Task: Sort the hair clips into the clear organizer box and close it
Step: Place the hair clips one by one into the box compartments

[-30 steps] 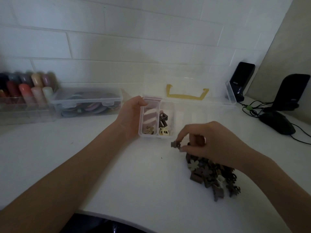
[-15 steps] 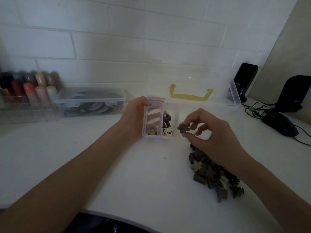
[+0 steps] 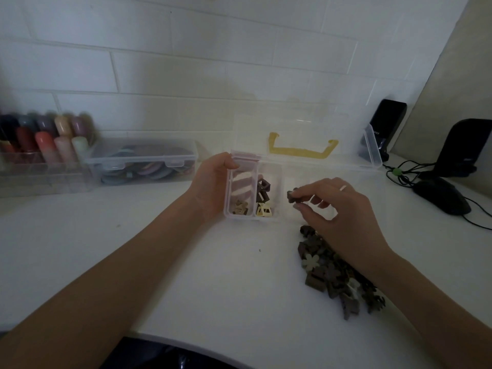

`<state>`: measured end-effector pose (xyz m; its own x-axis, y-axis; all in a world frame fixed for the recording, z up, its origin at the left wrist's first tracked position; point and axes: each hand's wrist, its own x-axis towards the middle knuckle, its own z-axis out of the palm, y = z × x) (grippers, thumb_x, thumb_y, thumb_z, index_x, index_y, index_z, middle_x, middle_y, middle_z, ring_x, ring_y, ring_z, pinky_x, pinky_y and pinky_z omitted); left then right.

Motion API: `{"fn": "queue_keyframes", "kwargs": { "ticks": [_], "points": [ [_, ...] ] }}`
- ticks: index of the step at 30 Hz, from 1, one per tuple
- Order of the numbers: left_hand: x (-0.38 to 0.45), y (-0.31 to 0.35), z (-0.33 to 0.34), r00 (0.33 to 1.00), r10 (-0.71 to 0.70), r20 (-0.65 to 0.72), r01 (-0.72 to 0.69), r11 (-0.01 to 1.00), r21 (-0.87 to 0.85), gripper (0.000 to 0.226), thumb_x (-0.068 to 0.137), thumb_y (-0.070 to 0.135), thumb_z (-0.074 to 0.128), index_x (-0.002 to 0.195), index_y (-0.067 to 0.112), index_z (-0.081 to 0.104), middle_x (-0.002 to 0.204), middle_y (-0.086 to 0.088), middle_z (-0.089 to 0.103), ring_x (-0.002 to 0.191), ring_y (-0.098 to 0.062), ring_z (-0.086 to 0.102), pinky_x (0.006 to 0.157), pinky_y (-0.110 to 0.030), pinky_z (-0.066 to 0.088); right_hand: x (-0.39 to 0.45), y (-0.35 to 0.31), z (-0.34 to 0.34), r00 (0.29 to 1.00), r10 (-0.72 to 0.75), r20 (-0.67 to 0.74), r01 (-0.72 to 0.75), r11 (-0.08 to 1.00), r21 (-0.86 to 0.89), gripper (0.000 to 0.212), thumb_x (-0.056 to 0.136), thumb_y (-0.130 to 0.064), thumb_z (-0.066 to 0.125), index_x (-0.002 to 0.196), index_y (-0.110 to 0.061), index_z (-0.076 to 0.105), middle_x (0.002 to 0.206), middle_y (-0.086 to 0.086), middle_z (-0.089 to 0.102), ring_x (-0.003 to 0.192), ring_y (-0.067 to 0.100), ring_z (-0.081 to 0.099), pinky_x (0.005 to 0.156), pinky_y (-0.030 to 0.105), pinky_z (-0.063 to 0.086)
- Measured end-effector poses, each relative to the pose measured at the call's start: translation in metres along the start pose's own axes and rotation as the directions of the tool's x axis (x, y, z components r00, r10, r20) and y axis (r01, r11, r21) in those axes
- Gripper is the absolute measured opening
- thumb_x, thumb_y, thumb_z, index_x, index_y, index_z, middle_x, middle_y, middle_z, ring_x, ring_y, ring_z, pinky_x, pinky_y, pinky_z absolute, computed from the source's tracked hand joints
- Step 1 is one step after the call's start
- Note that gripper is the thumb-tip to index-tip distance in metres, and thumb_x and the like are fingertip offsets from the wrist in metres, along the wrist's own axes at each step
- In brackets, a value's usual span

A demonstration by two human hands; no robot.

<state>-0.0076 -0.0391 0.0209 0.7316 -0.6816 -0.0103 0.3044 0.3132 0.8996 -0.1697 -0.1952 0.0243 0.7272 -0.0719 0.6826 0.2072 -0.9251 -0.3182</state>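
Observation:
The clear organizer box (image 3: 277,218) sits open on the white counter, its lid with a yellow handle (image 3: 302,151) leaning back against the wall. My left hand (image 3: 213,182) grips the box's left end, thumb over the rim. Its two left compartments hold beige and brown clips (image 3: 263,194). My right hand (image 3: 338,211) pinches a dark brown hair clip (image 3: 292,195) over a compartment right of those. A pile of brown and beige hair clips (image 3: 332,272) lies on the counter, partly under my right wrist.
A closed clear box (image 3: 143,161) of round items and a clear rack of coloured bottles (image 3: 40,145) stand at the back left. Two black speakers (image 3: 463,147), cables and a black mouse (image 3: 442,198) sit at the right. The counter's front edge (image 3: 199,342) curves near me.
My right hand lifted a dark clip from the pile and carried it up and over the box. My left hand stayed on the box's left end.

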Motion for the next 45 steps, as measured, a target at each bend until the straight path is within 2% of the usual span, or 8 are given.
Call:
{"fn": "queue_keyframes", "kwargs": {
  "ticks": [7,11,15,24,29,35,41,45],
  "points": [
    [0.0,-0.001,0.001,1.0,0.01,0.017,-0.01,1.0,0.002,0.041,0.057,0.017,0.048,0.096,0.011,0.061,0.103,-0.009,0.06,0.097,-0.028,0.06,0.087,-0.039,0.041,0.011,-0.022,0.005,0.977,-0.173,-0.129,0.172,0.985,-0.018,0.015,0.079,-0.015,0.074,0.094,-0.016,0.072,0.093,0.0,0.062,0.091,0.013,0.053,0.08,0.014,0.041],
    [-0.004,0.0,0.003,0.997,0.015,0.072,-0.013,0.999,-0.032,0.039,0.048,0.017,0.055,0.087,0.009,0.058,0.07,-0.003,0.059,0.056,-0.015,0.06,0.056,-0.024,0.047,0.037,-0.042,0.021,0.945,-0.308,-0.105,0.296,0.948,-0.121,0.015,0.081,-0.023,0.068,0.093,-0.016,0.072,0.091,0.002,0.062,0.086,0.017,0.05,0.076,0.027,0.042],
    [-0.001,-0.002,0.002,0.996,0.068,0.059,-0.066,0.997,-0.033,0.035,0.055,0.015,0.051,0.088,0.008,0.059,0.081,-0.006,0.061,0.07,-0.02,0.058,0.06,-0.028,0.045,0.051,-0.044,0.034,0.987,-0.152,-0.041,0.144,0.977,-0.159,0.027,0.078,-0.023,0.069,0.104,-0.023,0.068,0.094,-0.002,0.053,0.086,0.013,0.04,0.074,0.027,0.037],
    [0.001,-0.004,0.002,0.999,0.009,0.052,-0.008,1.0,-0.006,0.039,0.06,0.022,0.047,0.094,0.012,0.064,0.088,-0.006,0.064,0.078,-0.023,0.062,0.068,-0.031,0.043,0.02,-0.032,0.031,0.955,-0.189,0.229,0.241,0.944,-0.224,0.033,0.086,-0.051,0.044,0.097,-0.032,0.069,0.089,-0.003,0.05,0.081,0.013,0.036,0.067,0.031,0.034],
    [0.0,-0.004,0.001,0.998,0.003,0.057,-0.002,1.0,-0.01,0.043,0.059,0.023,0.049,0.098,0.01,0.059,0.081,-0.004,0.062,0.074,-0.021,0.061,0.068,-0.031,0.045,0.02,-0.039,0.037,0.966,-0.098,0.238,0.198,0.872,-0.447,0.056,0.088,-0.051,0.033,0.132,-0.019,0.048,0.096,0.004,0.051,0.085,0.023,0.045,0.069,0.035,0.04],
    [0.001,-0.004,0.0,0.997,0.017,0.076,-0.017,1.0,-0.006,0.038,0.062,0.022,0.046,0.094,0.013,0.065,0.089,-0.005,0.066,0.081,-0.022,0.063,0.07,-0.032,0.045,0.023,-0.039,0.025,0.944,-0.17,0.283,0.243,0.938,-0.248,0.033,0.087,-0.051,0.04,0.094,-0.031,0.066,0.088,-0.003,0.045,0.082,0.015,0.036,0.069,0.032,0.034],
    [-0.001,-0.004,0.001,0.998,0.012,0.062,-0.013,1.0,0.006,0.035,0.06,0.022,0.048,0.091,0.011,0.062,0.076,-0.004,0.062,0.068,-0.021,0.059,0.064,-0.03,0.045,0.02,-0.041,0.038,0.95,-0.097,0.296,0.222,0.878,-0.424,0.058,0.089,-0.052,0.032,0.131,-0.016,0.047,0.095,0.005,0.051,0.085,0.024,0.045,0.069,0.036,0.042],
    [-0.002,-0.004,0.002,0.998,-0.003,0.069,0.004,1.0,-0.005,0.034,0.06,0.023,0.048,0.089,0.012,0.062,0.075,-0.004,0.061,0.066,-0.02,0.058,0.059,-0.027,0.045,0.02,-0.038,0.031,0.957,-0.151,0.246,0.229,0.917,-0.327,0.045,0.088,-0.045,0.041,0.123,-0.02,0.055,0.093,0.001,0.051,0.084,0.02,0.043,0.07,0.033,0.041]
  ]
}}
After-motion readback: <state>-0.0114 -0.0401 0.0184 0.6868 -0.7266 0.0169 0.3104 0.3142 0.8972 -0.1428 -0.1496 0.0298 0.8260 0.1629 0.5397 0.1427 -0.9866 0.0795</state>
